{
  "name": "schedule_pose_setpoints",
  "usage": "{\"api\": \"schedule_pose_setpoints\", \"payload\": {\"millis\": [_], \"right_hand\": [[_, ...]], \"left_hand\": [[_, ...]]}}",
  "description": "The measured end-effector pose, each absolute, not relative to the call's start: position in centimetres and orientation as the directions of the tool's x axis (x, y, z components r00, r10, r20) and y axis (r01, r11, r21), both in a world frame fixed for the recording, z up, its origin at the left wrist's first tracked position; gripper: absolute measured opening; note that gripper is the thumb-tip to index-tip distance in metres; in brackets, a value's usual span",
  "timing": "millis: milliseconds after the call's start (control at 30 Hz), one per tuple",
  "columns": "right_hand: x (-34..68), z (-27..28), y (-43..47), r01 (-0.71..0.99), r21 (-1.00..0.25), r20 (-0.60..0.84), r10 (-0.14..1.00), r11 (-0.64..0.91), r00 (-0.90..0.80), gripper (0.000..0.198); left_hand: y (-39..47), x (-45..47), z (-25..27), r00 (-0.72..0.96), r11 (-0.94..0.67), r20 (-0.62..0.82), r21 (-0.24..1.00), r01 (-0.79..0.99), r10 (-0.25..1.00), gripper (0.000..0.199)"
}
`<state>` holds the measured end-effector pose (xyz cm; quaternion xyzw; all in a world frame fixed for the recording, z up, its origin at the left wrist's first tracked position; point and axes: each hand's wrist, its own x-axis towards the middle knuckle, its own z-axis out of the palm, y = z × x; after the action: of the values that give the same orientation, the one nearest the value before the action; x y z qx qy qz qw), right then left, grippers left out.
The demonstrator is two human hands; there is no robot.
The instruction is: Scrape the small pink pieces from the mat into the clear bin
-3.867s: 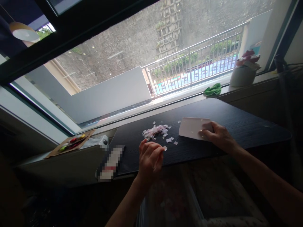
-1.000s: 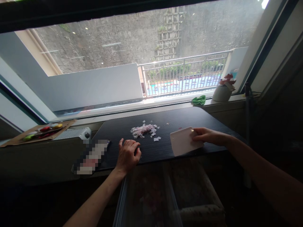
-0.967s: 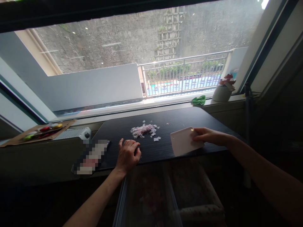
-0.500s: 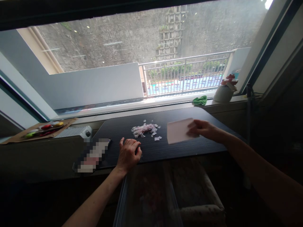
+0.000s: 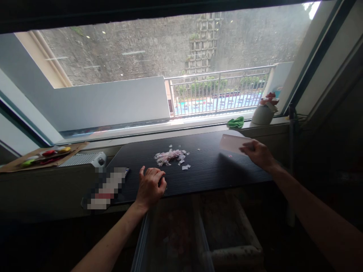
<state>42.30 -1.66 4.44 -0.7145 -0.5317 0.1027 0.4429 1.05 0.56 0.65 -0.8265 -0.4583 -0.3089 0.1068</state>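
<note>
My right hand [image 5: 259,153] is closed on one end of a pale flat rectangular card [image 5: 233,143]. The card is raised and tilted above the right part of the dark table [image 5: 210,173], with a shadow beneath it. A heap of small whitish-pink paper scraps [image 5: 170,156] lies near the table's middle, and a few loose bits are scattered around it. My left hand [image 5: 151,184] rests at the front edge, just short of the heap. Its fingers are loosely bent and apart, and nothing shows in them.
A blurred-out phone-like object [image 5: 106,189] lies at the table's left corner. Under the front edge are a clear plastic bin [image 5: 138,241] and a pale-rimmed box [image 5: 238,252]. A green cloth [image 5: 236,122] and a whitish jug [image 5: 263,114] stand along the windowsill.
My right hand has lifted the card and carried it right and away from me, so a small pink scrap now shows below it. My left hand stays in place at the table edge.
</note>
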Motion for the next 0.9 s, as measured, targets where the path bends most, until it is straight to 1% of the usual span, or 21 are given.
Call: {"api": "schedule_pose_setpoints", "payload": {"millis": [33, 67, 133, 233, 267, 300, 367, 433, 500, 567, 633, 700, 767, 833, 900], "right_hand": [[42.0, 4.1, -1.8, 0.693, -0.717, 0.344, 0.828, -0.072, 0.442, 0.024], [41.6, 3.6, -2.2, 0.69, -0.718, 0.345, 0.817, -0.088, 0.462, 0.026], [40.2, 2.7, -3.4, 0.649, -0.758, 0.3, 0.851, -0.061, 0.43, 0.03], [38.3, 1.8, -5.7, 0.561, -0.826, 0.229, 0.943, 0.057, 0.241, 0.035], [37.9, 1.9, -6.2, 0.54, -0.838, 0.219, 0.955, 0.079, 0.199, 0.036], [37.9, 2.2, -6.4, 0.536, -0.84, 0.225, 0.954, 0.087, 0.197, 0.036], [38.7, 3.1, -6.3, 0.588, -0.807, 0.281, 0.909, 0.051, 0.308, 0.034], [40.2, 4.1, -5.8, 0.658, -0.752, 0.357, 0.814, -0.041, 0.458, 0.031], [41.5, 4.6, -5.5, 0.681, -0.724, 0.391, 0.747, -0.111, 0.537, 0.027], [41.7, 4.4, -6.1, 0.693, -0.709, 0.382, 0.758, -0.126, 0.529, 0.025], [40.7, 3.5, -7.3, 0.689, -0.72, 0.343, 0.824, -0.078, 0.452, 0.026], [39.2, 2.3, -9.0, 0.627, -0.779, 0.3, 0.874, -0.007, 0.382, 0.032], [38.0, 1.4, -10.4, 0.517, -0.854, 0.26, 0.911, 0.061, 0.321, 0.036], [37.7, 1.0, -11.2, 0.45, -0.889, 0.257, 0.904, 0.082, 0.343, 0.038], [38.0, 1.2, -11.3, 0.443, -0.894, 0.268, 0.876, 0.07, 0.401, 0.038]], "left_hand": [[0.6, 1.0, 0.6, 0.389, -0.557, 0.611, 0.102, 0.825, 0.689, 0.017], [0.6, 1.0, 0.6, 0.391, -0.557, 0.612, 0.098, 0.825, 0.687, 0.017], [0.6, 1.0, 0.6, 0.401, -0.561, 0.609, 0.09, 0.823, 0.685, 0.017], [0.6, 1.0, 0.6, 0.405, -0.564, 0.603, 0.09, 0.821, 0.687, 0.018], [0.6, 1.0, 0.6, 0.404, -0.563, 0.604, 0.092, 0.822, 0.687, 0.018], [0.6, 1.0, 0.6, 0.402, -0.561, 0.605, 0.092, 0.822, 0.688, 0.018], [0.6, 0.9, 0.6, 0.4, -0.559, 0.608, 0.088, 0.825, 0.686, 0.018], [0.7, 1.0, 0.5, 0.402, -0.558, 0.61, 0.079, 0.826, 0.683, 0.018], [0.7, 1.0, 0.5, 0.406, -0.557, 0.609, 0.073, 0.827, 0.682, 0.018], [0.7, 1.0, 0.6, 0.406, -0.556, 0.606, 0.072, 0.828, 0.684, 0.018], [0.7, 1.0, 0.6, 0.404, -0.554, 0.604, 0.075, 0.829, 0.687, 0.017], [0.6, 1.0, 0.7, 0.402, -0.551, 0.6, 0.078, 0.831, 0.692, 0.017], [0.6, 1.0, 0.7, 0.405, -0.553, 0.596, 0.079, 0.83, 0.693, 0.018], [0.6, 1.0, 0.7, 0.409, -0.556, 0.597, 0.076, 0.828, 0.69, 0.019], [0.6, 1.0, 0.7, 0.409, -0.556, 0.602, 0.071, 0.828, 0.685, 0.019]]}}
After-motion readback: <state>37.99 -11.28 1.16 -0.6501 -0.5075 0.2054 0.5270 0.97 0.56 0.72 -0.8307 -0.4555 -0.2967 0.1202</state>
